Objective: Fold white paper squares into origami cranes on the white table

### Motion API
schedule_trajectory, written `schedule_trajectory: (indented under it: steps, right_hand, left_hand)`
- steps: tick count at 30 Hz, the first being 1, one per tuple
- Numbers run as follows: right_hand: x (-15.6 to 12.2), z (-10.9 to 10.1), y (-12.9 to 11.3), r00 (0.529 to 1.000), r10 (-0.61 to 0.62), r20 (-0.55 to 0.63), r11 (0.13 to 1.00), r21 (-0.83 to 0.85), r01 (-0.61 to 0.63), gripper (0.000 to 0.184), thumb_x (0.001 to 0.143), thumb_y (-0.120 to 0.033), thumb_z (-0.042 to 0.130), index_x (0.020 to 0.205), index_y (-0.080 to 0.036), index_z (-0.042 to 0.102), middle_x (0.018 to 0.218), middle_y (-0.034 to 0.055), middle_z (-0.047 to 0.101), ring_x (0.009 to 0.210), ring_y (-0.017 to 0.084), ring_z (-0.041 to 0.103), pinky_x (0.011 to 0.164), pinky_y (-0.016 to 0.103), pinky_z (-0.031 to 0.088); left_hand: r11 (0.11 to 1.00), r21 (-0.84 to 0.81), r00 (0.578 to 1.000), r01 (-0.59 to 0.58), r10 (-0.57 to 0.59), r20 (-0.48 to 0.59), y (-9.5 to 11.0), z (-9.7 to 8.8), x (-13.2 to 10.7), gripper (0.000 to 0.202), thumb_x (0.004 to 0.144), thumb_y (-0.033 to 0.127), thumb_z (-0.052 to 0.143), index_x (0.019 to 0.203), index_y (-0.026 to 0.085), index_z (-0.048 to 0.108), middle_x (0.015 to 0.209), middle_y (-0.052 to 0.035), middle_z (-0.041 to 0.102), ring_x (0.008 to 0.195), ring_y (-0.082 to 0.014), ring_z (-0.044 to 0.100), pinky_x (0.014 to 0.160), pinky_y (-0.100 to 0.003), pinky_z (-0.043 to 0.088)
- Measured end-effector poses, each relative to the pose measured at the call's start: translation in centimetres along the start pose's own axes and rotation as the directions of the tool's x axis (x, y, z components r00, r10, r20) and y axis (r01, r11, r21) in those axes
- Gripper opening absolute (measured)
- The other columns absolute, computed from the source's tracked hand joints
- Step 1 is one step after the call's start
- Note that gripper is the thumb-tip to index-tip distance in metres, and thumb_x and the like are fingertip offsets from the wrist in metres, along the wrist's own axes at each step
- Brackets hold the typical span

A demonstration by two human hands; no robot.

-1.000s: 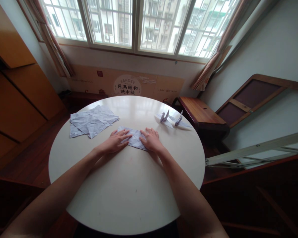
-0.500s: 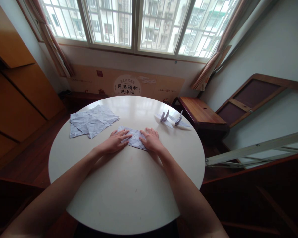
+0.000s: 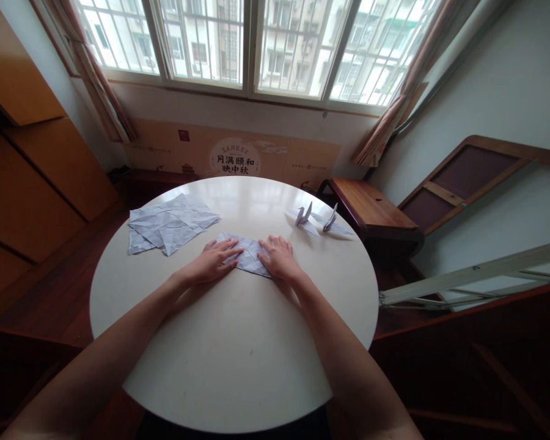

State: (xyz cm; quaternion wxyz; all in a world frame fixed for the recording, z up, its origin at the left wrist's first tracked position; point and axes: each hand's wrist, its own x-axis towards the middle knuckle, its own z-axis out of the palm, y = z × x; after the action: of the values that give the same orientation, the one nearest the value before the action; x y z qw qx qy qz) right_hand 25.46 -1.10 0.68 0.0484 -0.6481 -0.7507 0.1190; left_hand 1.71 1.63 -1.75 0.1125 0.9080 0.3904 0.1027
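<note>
A: Where's the creased sheet [image 3: 252, 260]?
B: Flat near the middle of the white tabletop [image 3: 238, 354], with the left hand [image 3: 215, 260] resting on its left part and the right hand [image 3: 278, 258] on its right.
A: How are the fingers set?
B: Slightly spread on each hand, laid down over the paper.
A: Anything nearby?
B: A pile of wrinkled sheets [image 3: 174, 223] beyond the left hand, and two paper cranes [image 3: 304, 219] past the right.

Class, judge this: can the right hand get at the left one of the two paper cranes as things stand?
Probably yes: the right hand lies on the creased paper, close to the left crane, and nothing visible stands between them.
</note>
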Motion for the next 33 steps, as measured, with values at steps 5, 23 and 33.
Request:
schedule_trajectory:
  steps: [5, 23, 33]
  right_hand:
    - [-0.05, -0.11, -0.08, 1.000, 0.002, 0.007, 1.000, 0.010, -0.002, 0.053, 0.098, -0.046, 0.037, 0.148, -0.027, 0.042, 0.158, 0.0122, 0.029, 0.147, 0.034, 0.019, 0.116, 0.053, 0.014]
    - [0.08, 0.18, 0.06, 1.000, 0.001, -0.005, 1.000, 0.009, -0.001, 0.053, 0.098, -0.046, 0.037, 0.147, -0.027, 0.043, 0.158, 0.0120, 0.030, 0.146, 0.034, 0.020, 0.116, 0.052, 0.014]
    - [0.12, 0.26, 0.16, 1.000, -0.011, -0.020, 1.000, 0.002, 0.011, 0.053, 0.098, -0.046, 0.038, 0.147, -0.027, 0.044, 0.157, 0.0130, 0.031, 0.146, 0.034, 0.021, 0.116, 0.053, 0.016]
  left_hand:
    - [1.000, 0.000, 1.000, 0.007, -0.007, 0.015, 0.17, -0.17, 0.00, 0.048, 0.102, 0.047, 0.034, 0.145, 0.029, 0.047, 0.157, -0.0090, 0.035, 0.146, -0.0284, 0.029, 0.117, -0.052, 0.015]
    - [1.000, 0.005, 1.000, 0.006, -0.006, 0.006, 0.03, -0.01, 0.03, 0.048, 0.102, 0.048, 0.033, 0.145, 0.030, 0.047, 0.157, -0.0085, 0.035, 0.146, -0.0273, 0.029, 0.118, -0.051, 0.015]
    - [1.000, -0.004, 1.000, 0.003, -0.003, 0.004, 0.21, -0.18, 0.04, 0.047, 0.101, 0.045, 0.036, 0.144, 0.028, 0.048, 0.156, -0.0105, 0.036, 0.145, -0.0293, 0.031, 0.117, -0.053, 0.016]
